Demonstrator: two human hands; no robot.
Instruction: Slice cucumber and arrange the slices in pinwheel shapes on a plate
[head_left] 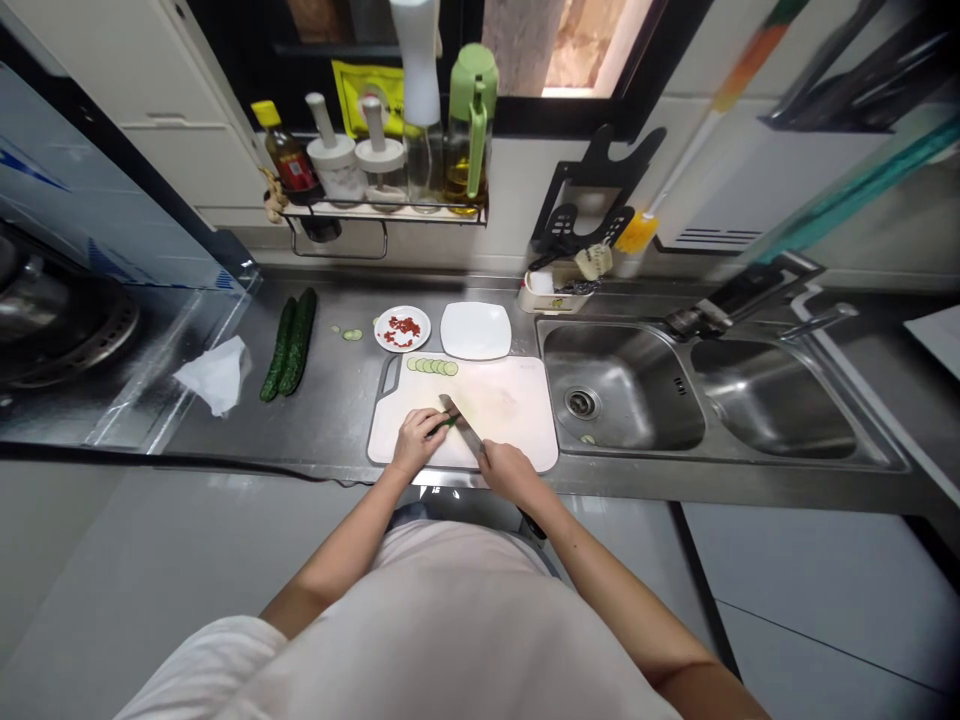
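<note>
On the white cutting board (517, 385), my left hand (420, 437) is closed over a piece of cucumber (441, 428), mostly hidden under the fingers. My right hand (511, 470) grips the handle of a kitchen knife (463, 428). The blade slants up and left, its edge at the cucumber beside my left fingertips. A row of overlapping cucumber slices (432, 366) lies along the board's far left part. Behind the board stand a small plate (384, 340) with chopped red bits (403, 326) and a white square plate (475, 330).
Two whole cucumbers (298, 340) and a crumpled white tissue (217, 375) lie to the left. Cucumber scraps (352, 335) sit near the small plate. A double sink (622, 385) borders the board on the right. Bottles and jars stand on a wall rack (442, 212).
</note>
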